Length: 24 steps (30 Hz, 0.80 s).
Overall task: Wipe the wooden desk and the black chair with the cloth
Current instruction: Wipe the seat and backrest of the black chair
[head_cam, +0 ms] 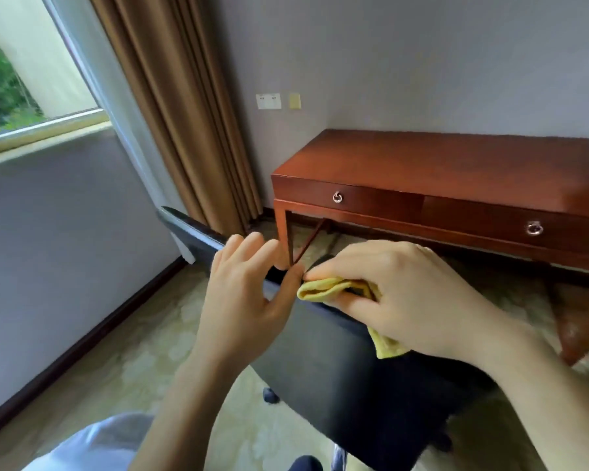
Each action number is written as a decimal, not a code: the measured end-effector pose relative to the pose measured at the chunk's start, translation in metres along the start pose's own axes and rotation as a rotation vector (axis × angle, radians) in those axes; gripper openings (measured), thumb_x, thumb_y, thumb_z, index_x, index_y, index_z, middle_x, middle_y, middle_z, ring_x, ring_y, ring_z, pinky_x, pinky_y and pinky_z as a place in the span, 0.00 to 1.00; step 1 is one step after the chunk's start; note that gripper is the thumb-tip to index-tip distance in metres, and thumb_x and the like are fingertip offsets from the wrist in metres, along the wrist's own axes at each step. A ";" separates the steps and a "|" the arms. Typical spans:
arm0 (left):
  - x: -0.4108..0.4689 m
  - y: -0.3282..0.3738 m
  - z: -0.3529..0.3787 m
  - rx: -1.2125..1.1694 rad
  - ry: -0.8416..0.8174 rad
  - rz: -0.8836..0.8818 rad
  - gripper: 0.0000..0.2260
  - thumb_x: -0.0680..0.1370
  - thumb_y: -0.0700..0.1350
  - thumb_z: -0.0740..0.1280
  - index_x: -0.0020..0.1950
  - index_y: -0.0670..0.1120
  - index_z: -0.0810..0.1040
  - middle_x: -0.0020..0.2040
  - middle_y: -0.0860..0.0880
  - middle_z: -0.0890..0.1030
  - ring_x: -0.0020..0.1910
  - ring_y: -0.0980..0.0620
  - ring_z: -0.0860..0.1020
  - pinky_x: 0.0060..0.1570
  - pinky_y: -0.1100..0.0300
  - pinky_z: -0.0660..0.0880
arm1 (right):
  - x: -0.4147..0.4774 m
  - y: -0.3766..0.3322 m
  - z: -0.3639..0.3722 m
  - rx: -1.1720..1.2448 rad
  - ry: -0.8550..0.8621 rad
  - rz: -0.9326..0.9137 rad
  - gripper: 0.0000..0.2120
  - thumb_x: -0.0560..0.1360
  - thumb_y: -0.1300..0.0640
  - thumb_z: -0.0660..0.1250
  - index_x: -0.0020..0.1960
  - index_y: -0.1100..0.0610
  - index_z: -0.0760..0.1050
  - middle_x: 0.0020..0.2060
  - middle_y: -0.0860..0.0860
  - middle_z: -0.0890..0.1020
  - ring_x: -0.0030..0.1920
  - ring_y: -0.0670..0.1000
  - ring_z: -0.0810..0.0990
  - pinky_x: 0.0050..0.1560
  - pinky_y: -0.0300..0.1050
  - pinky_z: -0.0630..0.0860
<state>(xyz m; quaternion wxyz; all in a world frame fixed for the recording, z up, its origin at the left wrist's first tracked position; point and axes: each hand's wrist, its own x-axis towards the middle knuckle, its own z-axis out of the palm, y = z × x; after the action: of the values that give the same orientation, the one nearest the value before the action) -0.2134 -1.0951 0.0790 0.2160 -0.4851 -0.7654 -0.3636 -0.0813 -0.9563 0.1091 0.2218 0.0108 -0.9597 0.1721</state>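
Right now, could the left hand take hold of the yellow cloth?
Probably yes. The left hand is open and its thumb sits right beside the folded end of the cloth, with nothing between them; the right hand grips the rest.

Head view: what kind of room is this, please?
Probably a hotel room, though it could be a private study. A wooden desk with ring-handled drawers, a black chair on casters, and long brown curtains beside a window suggest it.
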 end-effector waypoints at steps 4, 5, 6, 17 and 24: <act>0.009 0.014 -0.007 0.045 -0.106 -0.161 0.08 0.74 0.40 0.71 0.38 0.42 0.74 0.37 0.49 0.73 0.39 0.49 0.68 0.40 0.59 0.65 | 0.011 0.013 0.001 0.336 -0.072 0.117 0.13 0.73 0.43 0.63 0.56 0.40 0.78 0.47 0.37 0.81 0.49 0.41 0.79 0.49 0.48 0.78; 0.010 0.018 -0.010 0.047 -0.127 -0.194 0.07 0.74 0.40 0.71 0.39 0.42 0.75 0.37 0.49 0.73 0.40 0.48 0.68 0.40 0.58 0.66 | 0.010 0.014 0.003 0.410 -0.062 0.160 0.12 0.73 0.46 0.66 0.56 0.41 0.79 0.48 0.37 0.82 0.50 0.41 0.79 0.51 0.48 0.79; 0.012 0.023 -0.013 0.043 -0.142 -0.231 0.07 0.74 0.40 0.70 0.39 0.42 0.74 0.37 0.49 0.73 0.40 0.48 0.69 0.40 0.58 0.67 | 0.009 0.013 0.003 0.476 -0.051 0.205 0.12 0.73 0.50 0.69 0.56 0.42 0.79 0.48 0.38 0.82 0.51 0.41 0.80 0.52 0.47 0.78; 0.007 0.031 -0.013 -0.028 0.041 -0.447 0.08 0.73 0.38 0.71 0.37 0.44 0.75 0.37 0.51 0.73 0.40 0.55 0.67 0.41 0.71 0.65 | 0.011 -0.009 -0.002 0.173 -0.117 0.094 0.10 0.75 0.49 0.66 0.56 0.41 0.76 0.45 0.40 0.79 0.45 0.45 0.76 0.40 0.39 0.73; 0.007 0.033 -0.005 0.045 0.039 -0.443 0.06 0.73 0.38 0.72 0.37 0.40 0.76 0.37 0.49 0.73 0.41 0.50 0.68 0.43 0.71 0.64 | 0.013 0.016 -0.004 0.501 -0.162 0.245 0.11 0.74 0.51 0.69 0.51 0.36 0.73 0.44 0.39 0.79 0.45 0.42 0.78 0.46 0.41 0.76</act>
<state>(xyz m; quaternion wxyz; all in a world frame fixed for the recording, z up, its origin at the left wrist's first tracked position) -0.1869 -1.0857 0.0984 0.1563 -0.2932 -0.8568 -0.3944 -0.0927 -0.9394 0.1130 0.1126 -0.0372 -0.8959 0.4281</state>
